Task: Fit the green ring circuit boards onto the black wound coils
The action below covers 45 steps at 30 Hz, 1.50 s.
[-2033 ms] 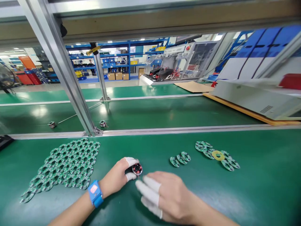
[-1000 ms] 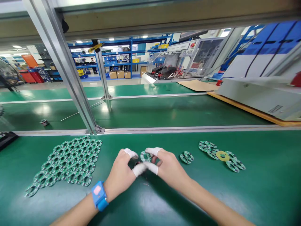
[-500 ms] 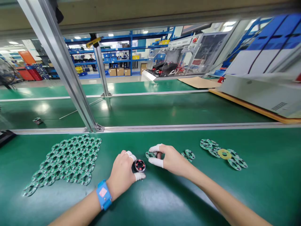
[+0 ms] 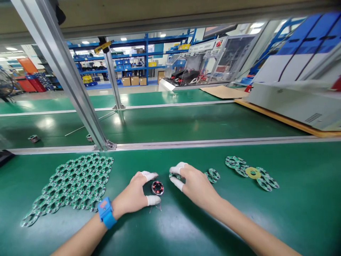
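"How does the left hand (image 4: 130,197) stand?"
"Its thumb and finger are spread wide. The black-and-red coil part (image 4: 157,188), round face upward, is between their tips; whether they touch it, I cannot tell."
"And the right hand (image 4: 198,185)?"
"Its thumb and fingers (image 4: 182,165) are nearly together, pinching a green ring board (image 4: 174,175), a little to the right of the coil part."
"What lies around the fingers?"
"Just right of the right fingers, a few loose ring boards (image 4: 210,175); farther right, a yellow ring (image 4: 248,173) among others. Left of the left fingers, many boards are spread as one large patch (image 4: 77,181)."
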Tool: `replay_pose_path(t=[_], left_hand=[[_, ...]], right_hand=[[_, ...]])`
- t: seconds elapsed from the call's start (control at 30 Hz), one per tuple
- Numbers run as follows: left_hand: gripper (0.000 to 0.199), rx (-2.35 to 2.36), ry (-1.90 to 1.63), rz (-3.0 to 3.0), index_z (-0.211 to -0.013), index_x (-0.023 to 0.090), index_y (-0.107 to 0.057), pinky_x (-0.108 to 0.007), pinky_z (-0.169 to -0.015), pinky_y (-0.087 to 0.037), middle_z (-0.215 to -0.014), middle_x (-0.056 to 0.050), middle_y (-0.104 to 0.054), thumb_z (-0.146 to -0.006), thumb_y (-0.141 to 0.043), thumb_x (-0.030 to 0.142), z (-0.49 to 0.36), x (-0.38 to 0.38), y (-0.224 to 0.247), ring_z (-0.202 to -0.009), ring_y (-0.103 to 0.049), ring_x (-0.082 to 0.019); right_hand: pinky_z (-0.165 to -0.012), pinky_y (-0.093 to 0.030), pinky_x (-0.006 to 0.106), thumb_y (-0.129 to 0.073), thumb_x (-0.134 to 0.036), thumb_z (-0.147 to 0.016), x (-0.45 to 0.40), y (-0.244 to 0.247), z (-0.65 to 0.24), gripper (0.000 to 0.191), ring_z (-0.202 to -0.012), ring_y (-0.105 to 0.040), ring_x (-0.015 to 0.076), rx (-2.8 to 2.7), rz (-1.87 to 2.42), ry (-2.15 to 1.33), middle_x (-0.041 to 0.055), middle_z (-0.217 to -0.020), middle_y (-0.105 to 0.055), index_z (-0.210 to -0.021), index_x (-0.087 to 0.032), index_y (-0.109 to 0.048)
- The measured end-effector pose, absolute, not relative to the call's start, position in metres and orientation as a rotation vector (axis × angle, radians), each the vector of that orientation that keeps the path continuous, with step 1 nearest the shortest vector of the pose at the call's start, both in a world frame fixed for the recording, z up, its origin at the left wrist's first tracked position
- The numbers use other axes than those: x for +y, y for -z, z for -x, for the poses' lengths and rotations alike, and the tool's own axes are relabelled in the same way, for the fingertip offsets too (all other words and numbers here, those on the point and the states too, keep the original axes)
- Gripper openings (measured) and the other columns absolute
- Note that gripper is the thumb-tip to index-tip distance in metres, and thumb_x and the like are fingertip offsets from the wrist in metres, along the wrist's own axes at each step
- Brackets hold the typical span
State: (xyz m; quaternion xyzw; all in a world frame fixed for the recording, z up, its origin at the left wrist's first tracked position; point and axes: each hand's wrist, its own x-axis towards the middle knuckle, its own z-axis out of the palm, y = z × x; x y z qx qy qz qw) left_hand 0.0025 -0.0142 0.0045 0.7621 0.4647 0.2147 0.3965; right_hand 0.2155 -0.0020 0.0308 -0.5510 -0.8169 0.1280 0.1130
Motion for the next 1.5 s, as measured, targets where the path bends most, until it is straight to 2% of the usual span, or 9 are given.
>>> replay_pose_path(t=[0.13,0.3,0.67,0.97,1.13,1.2,1.3,1.4,1.5], left_hand=[[0.04,1.174,-0.643,-1.928,-0.111,0.019,-0.061,-0.035,-0.093,-0.038,-0.107,-0.007,-0.06,-0.072,-0.068,0.024,-0.008,-0.017,0.001,-0.101,-0.051,-0.023],[0.024,1.207,-0.742,-1.825,-0.096,0.018,-0.066,-0.03,-0.084,-0.043,-0.095,-0.006,-0.064,-0.074,-0.068,0.028,-0.011,-0.019,0.002,-0.091,-0.056,-0.02],[0.027,1.311,-0.87,-1.793,-0.096,0.018,-0.066,-0.031,-0.08,-0.045,-0.091,-0.005,-0.064,-0.071,-0.068,0.027,-0.006,-0.013,0.005,-0.085,-0.058,-0.02],[0.025,1.459,-0.851,-1.864,-0.094,0.02,-0.067,-0.035,-0.083,-0.045,-0.093,-0.005,-0.064,-0.07,-0.07,0.023,-0.009,-0.019,0.006,-0.087,-0.056,-0.02],[0.03,1.418,-0.809,-1.936,-0.101,0.019,-0.066,-0.035,-0.085,-0.044,-0.095,-0.006,-0.065,-0.071,-0.069,0.022,-0.011,-0.021,0.005,-0.091,-0.055,-0.021],[0.032,1.359,-0.795,-1.95,-0.105,0.019,-0.064,-0.036,-0.087,-0.043,-0.099,-0.006,-0.064,-0.073,-0.067,0.022,-0.012,-0.022,0.005,-0.094,-0.054,-0.022],[0.036,1.28,-0.763,-1.965,-0.111,0.019,-0.061,-0.037,-0.091,-0.041,-0.104,-0.007,-0.063,-0.075,-0.064,0.023,-0.014,-0.024,0.006,-0.098,-0.053,-0.022],[0.045,1.291,-0.746,-1.973,-0.115,0.018,-0.057,-0.039,-0.092,-0.04,-0.108,-0.009,-0.061,-0.072,-0.067,0.025,-0.015,-0.025,0.007,-0.102,-0.052,-0.024],[0.054,1.379,-0.747,-2.012,-0.112,0.018,-0.058,-0.041,-0.089,-0.041,-0.107,-0.009,-0.06,-0.063,-0.077,0.033,-0.016,-0.025,0.008,-0.1,-0.051,-0.026]], right_hand=[[-0.053,-0.036,0.021,-0.056,-0.008,-0.073,-0.015,-0.027,-0.203,0.019,-0.056,-0.055,0.0137,-2.442,1.483,-0.693,-0.0007,-0.061,-0.064,-0.068,-0.021,-0.07],[-0.052,-0.032,0.022,-0.062,-0.016,-0.075,-0.02,-0.01,-0.196,0.01,-0.057,-0.055,0.0145,-2.36,1.584,-0.624,-0.0005,-0.061,-0.064,-0.069,-0.021,-0.069],[-0.052,-0.03,0.025,-0.049,-0.019,-0.085,-0.014,-0.017,-0.213,0.028,-0.057,-0.054,0.0144,-2.546,1.282,-0.302,0.0019,-0.062,-0.064,-0.064,-0.019,-0.066],[-0.049,-0.024,0.031,-0.05,-0.001,-0.065,-0.035,-0.006,-0.195,0.019,-0.058,-0.055,0.0171,-2.92,0.962,0.112,0.0064,-0.063,-0.063,-0.064,-0.015,-0.062],[-0.047,-0.026,0.027,-0.061,-0.026,-0.077,-0.029,-0.034,-0.207,0.016,-0.057,-0.058,0.0182,-2.904,1.151,-0.179,0.0039,-0.061,-0.065,-0.064,-0.018,-0.066],[-0.049,-0.031,0.025,-0.063,-0.039,-0.078,-0.017,-0.048,-0.219,0.021,-0.059,-0.06,0.0185,-2.77,1.322,-0.374,0.0017,-0.062,-0.066,-0.068,-0.022,-0.07],[-0.058,-0.041,0.026,-0.061,-0.032,-0.08,0.003,-0.052,-0.234,0.021,-0.071,-0.063,0.021,-2.484,1.678,-0.331,0.0051,-0.083,-0.069,-0.096,-0.023,-0.07],[-0.07,-0.047,0.03,-0.068,-0.029,-0.074,0.017,-0.037,-0.241,0.051,-0.091,-0.062,0.0259,-2.486,1.708,-0.356,0.0121,-0.108,-0.063,-0.122,-0.018,-0.057],[-0.083,-0.046,0.034,-0.071,-0.029,-0.07,0.022,-0.022,-0.243,0.054,-0.104,-0.057,0.0271,-2.562,1.564,-0.454,0.0121,-0.117,-0.059,-0.121,-0.02,-0.057]])
